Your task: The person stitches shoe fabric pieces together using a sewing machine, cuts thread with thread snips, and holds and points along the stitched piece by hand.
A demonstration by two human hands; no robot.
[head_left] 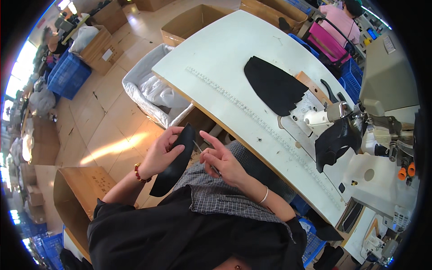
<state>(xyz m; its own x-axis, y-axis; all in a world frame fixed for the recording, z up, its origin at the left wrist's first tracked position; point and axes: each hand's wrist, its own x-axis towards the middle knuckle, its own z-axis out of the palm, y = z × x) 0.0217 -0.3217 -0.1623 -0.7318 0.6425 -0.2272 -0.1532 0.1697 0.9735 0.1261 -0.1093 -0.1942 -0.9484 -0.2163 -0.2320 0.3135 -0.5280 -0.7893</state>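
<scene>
My left hand [159, 153] pinches a curved black panel [173, 173], leather-like and smooth, near its upper end. The panel hangs down in front of my lap, off the table's near edge. My right hand [223, 165] is closed around a slim metal tool [196, 145], its pointed tip by the panel's right edge. That hand's index finger is stretched out, and the tool's exact kind is too small to make out. On the white table [216, 58], black cut pieces [272, 85] lie beside a sewing machine [325, 116]. Another shiny black piece [335, 143] rests against the machine.
A ruler scale [252, 112] runs along the tabletop. At the table's left stands a bin lined with white plastic [135, 81]. Cardboard boxes [83, 184] and a blue crate [68, 74] stand on the tiled floor. Someone in pink [339, 20] sits at the far right.
</scene>
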